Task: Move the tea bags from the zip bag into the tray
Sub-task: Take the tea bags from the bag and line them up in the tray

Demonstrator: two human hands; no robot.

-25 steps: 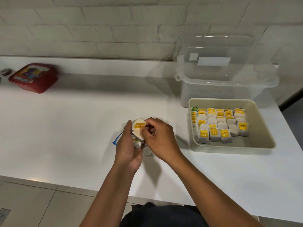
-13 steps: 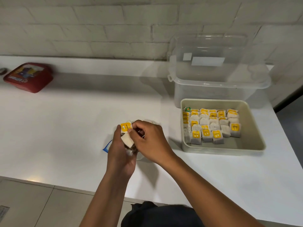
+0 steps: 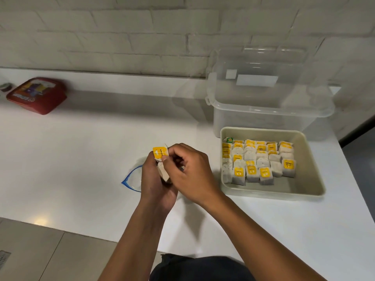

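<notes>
The tea bag (image 3: 160,152) has risen slightly, pinched by both the left hand (image 3: 155,185) and right hand (image 3: 189,175), left of the tray (image 3: 310,159), above the zip bag (image 3: 133,180).

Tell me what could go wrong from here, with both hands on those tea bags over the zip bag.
1. The left hand grips several tea bags at once while the right hand pinches one; the others may slip onto the counter.
2. The zip bag lies unheld beneath the hands and could be dragged.
3. The tray has free room mainly along its near and right sides; a careless drop may topple the standing rows.
</notes>
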